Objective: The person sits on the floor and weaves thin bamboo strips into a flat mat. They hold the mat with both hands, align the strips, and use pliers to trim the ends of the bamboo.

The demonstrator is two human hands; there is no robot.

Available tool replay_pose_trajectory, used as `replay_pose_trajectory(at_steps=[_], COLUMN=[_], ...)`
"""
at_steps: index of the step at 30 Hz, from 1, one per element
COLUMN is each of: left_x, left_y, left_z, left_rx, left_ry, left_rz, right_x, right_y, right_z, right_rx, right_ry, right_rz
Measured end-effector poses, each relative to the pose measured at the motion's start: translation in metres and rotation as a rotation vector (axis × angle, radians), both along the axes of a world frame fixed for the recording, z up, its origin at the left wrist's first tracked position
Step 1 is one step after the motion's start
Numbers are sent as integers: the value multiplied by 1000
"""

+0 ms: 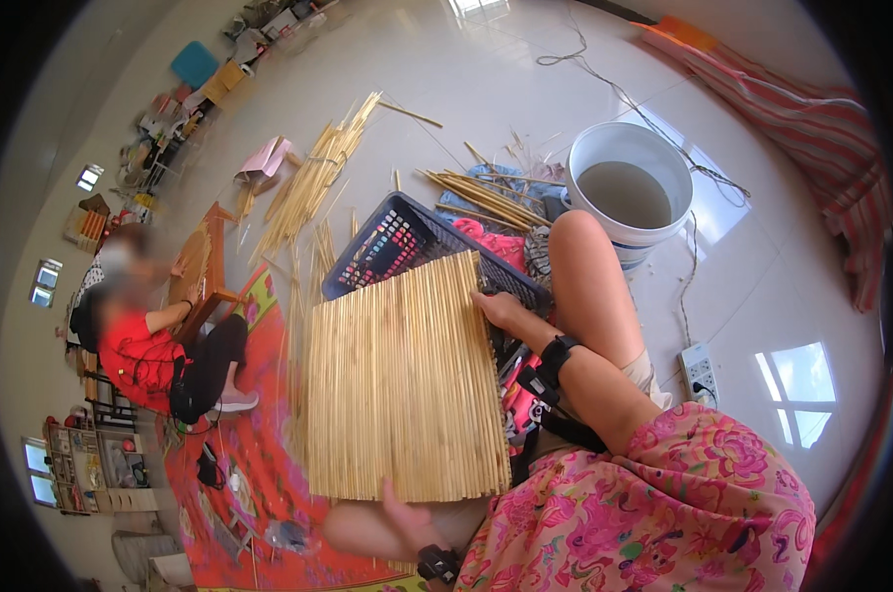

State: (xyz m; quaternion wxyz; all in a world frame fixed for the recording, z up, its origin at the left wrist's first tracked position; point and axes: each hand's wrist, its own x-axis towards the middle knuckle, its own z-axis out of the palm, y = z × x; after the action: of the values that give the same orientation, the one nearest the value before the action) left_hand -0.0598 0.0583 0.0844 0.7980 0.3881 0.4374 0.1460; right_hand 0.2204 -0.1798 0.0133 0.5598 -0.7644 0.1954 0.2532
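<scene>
A squarish mat of slim straw-coloured reed sticks (397, 385), laid side by side, is held tilted over my lap. My right hand (498, 310) grips its right edge near the upper corner, thumb on top and the other fingers hidden behind. At the lower edge my left hand (405, 513) holds the mat, with a digit showing over the rim and the rest underneath. Just beyond the mat's top stands a dark blue plastic basket (372, 237), partly covered by it.
Bundled reed sticks (318, 178) lie on the tiles; more sticks (491, 197) rest on cloths by the basket. A white bucket (632, 187) of greyish liquid stands right of my knee. A power strip (699, 373) lies at right. Two people sit at left beside a wooden bench (205, 261).
</scene>
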Motion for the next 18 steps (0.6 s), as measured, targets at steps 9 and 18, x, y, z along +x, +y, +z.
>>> replay_pose_trajectory(at_steps=[9,18], left_x=[-5,-4], left_y=[11,6], left_z=[-15,-11], left_rx=[0,-22], left_ry=[-46,-47], left_rz=[-36,-38], right_x=[12,7], right_y=[7,7], right_z=[-18,-13], right_rx=[-164,-221], right_ry=[-76,-152], right_rz=[24,15])
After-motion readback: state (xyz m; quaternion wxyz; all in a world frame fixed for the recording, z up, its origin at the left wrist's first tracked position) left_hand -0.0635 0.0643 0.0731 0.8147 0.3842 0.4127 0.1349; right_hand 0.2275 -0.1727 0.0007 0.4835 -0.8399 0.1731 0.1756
